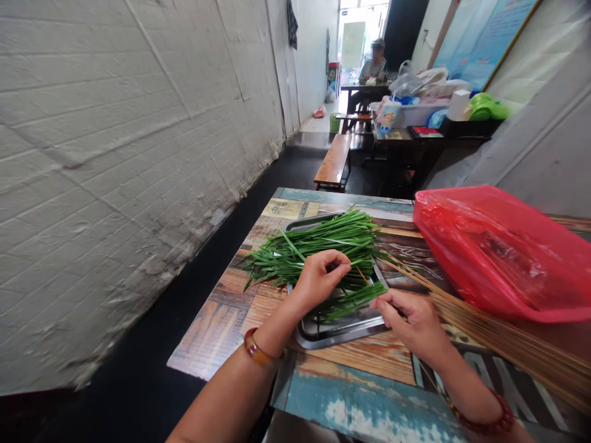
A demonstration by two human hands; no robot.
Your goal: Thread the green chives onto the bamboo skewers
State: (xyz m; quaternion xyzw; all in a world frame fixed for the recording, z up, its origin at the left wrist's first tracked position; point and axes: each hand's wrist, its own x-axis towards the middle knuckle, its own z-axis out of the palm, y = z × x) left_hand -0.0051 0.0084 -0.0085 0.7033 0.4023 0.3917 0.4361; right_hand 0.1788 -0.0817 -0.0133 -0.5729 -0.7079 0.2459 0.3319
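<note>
A metal tray (323, 340) lies on the table with a thick pile of garlic chives (323, 240) across it, the leaf ends hanging over its left side. Above the pile, my left hand (321, 280) is closed in a pinch on what looks like a chive stalk. My right hand (410, 317), at the tray's right edge, pinches the end of a small bunch of chives (353, 301) that stretches left over the tray. A thin stick shows between the hands; whether it runs through the bunch I cannot tell. Many bamboo skewers (503, 335) lie right of the tray.
A red plastic bag (503, 252) stands on the table's (221, 320) right side. Along the left runs a white wall (138, 154). Beyond are a wooden bench (335, 160), a side table heaped with bags and containers (429, 114), and a seated person (373, 67).
</note>
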